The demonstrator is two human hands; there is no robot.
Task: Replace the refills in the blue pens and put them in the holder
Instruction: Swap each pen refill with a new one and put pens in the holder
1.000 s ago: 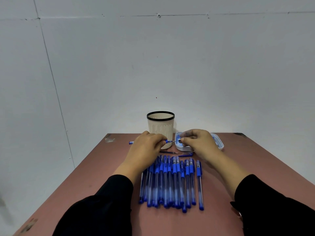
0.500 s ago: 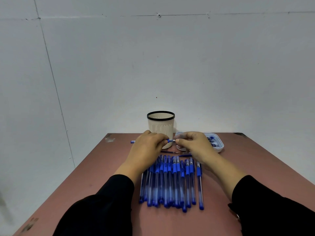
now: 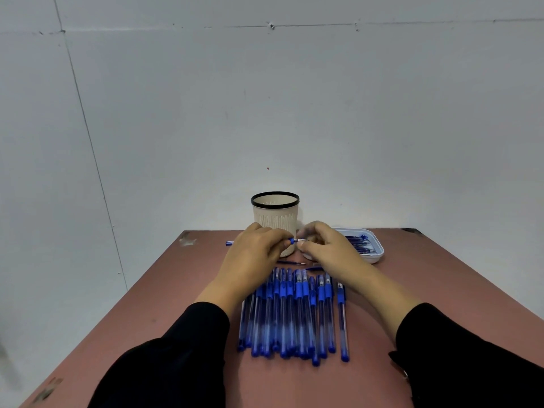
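My left hand [image 3: 253,257] grips a blue pen [image 3: 229,243] that lies level in front of the holder, its capped end sticking out to the left. My right hand [image 3: 326,251] pinches the pen's other end at the tip, fingers touching those of the left hand. A cream slotted holder [image 3: 275,213] with a black rim stands just behind both hands. Several blue pens [image 3: 294,313] lie in a row on the table below my hands. A loose refill [image 3: 290,262] lies between the row and the holder.
A white tray [image 3: 378,253] holding several blue refills sits to the right of the holder, partly hidden by my right hand. The reddish-brown table [image 3: 164,304] ends at a grey wall just behind the holder.
My right hand has come left from the tray to the pen's tip at my left hand. The left hand has kept the pen almost still.
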